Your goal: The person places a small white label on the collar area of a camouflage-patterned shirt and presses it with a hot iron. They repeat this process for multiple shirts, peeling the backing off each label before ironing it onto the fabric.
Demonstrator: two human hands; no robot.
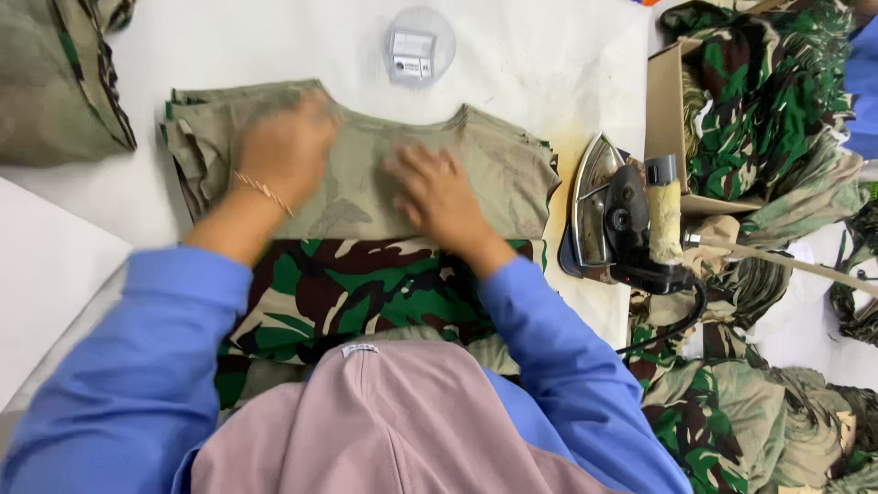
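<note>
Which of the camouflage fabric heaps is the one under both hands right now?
The flat camouflage garment in the table's middle, pale inner side up, under the left hand and right hand; the other heaps lie untouched.

Left hand motion-blurred, garment pile cut off at left edge, iron's soleplate hidden
</note>
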